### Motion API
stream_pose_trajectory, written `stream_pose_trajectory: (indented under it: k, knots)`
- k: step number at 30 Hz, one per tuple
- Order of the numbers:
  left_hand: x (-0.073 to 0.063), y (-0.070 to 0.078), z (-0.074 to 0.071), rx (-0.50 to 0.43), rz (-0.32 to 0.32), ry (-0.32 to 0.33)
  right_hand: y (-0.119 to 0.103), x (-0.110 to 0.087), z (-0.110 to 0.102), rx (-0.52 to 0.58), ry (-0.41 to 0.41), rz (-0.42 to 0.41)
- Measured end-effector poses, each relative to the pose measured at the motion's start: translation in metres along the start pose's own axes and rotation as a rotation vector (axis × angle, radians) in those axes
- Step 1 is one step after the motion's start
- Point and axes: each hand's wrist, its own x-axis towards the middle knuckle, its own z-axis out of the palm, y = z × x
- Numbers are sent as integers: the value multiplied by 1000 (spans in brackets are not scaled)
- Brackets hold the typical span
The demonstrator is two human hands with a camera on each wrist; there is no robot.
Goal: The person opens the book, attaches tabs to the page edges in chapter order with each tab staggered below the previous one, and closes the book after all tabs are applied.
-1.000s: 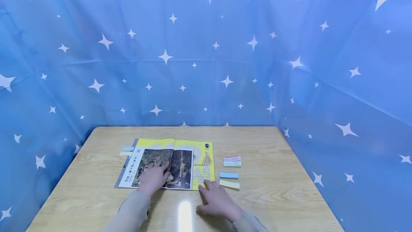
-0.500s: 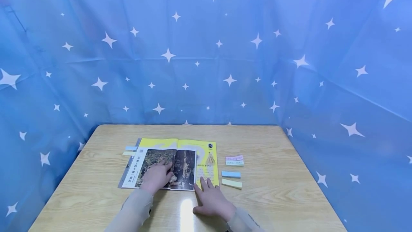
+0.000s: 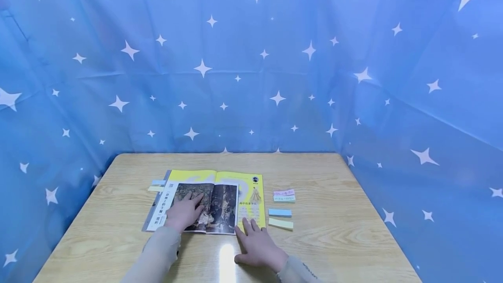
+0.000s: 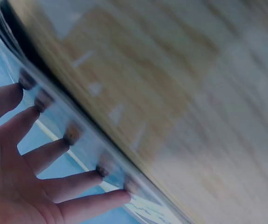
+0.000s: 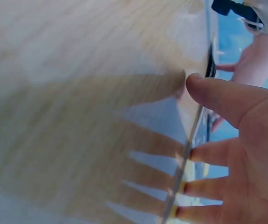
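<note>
An open magazine (image 3: pixel 250 213) lies on the wooden table, its yellow pages partly covered by a smaller inserted spread with a dark photograph (image 3: pixel 225 202). My left hand (image 3: pixel 183 214) rests on the photo's left half, fingers spread. In the left wrist view, the fingertips (image 4: pixel 71 135) touch the page. My right hand (image 3: pixel 259 243) lies at the lower right corner, its fingertips on the yellow page and its thumb on the table. Fingers stay spread in the right wrist view, where the hand (image 5: pixel 245 158) shows from the palm side. Neither hand grips anything.
Pink (image 3: pixel 284 193) and green sticky notes (image 3: pixel 284 198) with handwriting lie right of the magazine. Below them are a blue pad (image 3: pixel 280 213) and a yellow pad (image 3: pixel 280 224). Pale tabs (image 3: pixel 156 185) stick out at the magazine's left edge. A blue starred curtain (image 3: pixel 235 56) surrounds the table.
My left hand has slid slightly left over the photo, its fingers spreading more. My right hand has shifted a little left along the magazine's lower edge. The magazine sits slightly closer to the notes.
</note>
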Motion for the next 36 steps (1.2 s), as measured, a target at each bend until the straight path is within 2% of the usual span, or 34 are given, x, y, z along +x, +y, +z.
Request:
stream_pose_trajectory:
  k: [6, 9, 12, 15, 21, 29, 33, 36]
  knots:
    - [3, -1, 1, 0, -13, -43, -3, 10, -13, 24, 21, 12]
    - [2, 0, 1, 1, -26, -53, -10, 21, -15, 27, 28, -39]
    - [3, 1, 0, 1, -34, -61, -17, 37, -13, 34, 32, -124]
    - [4, 3, -1, 7, -38, -60, -24, 55, -9, 61, 32, -165]
    - [6, 2, 3, 14, -52, -56, -34, 81, -8, 120, 15, -139]
    - [8, 3, 4, 48, -56, -61, -33, 83, -11, 117, -12, -122]
    - [10, 4, 2, 104, -31, -52, -35, 84, -16, 142, -19, -113]
    - [12, 4, 1, 106, -4, -37, -36, 86, -19, 143, -24, -107]
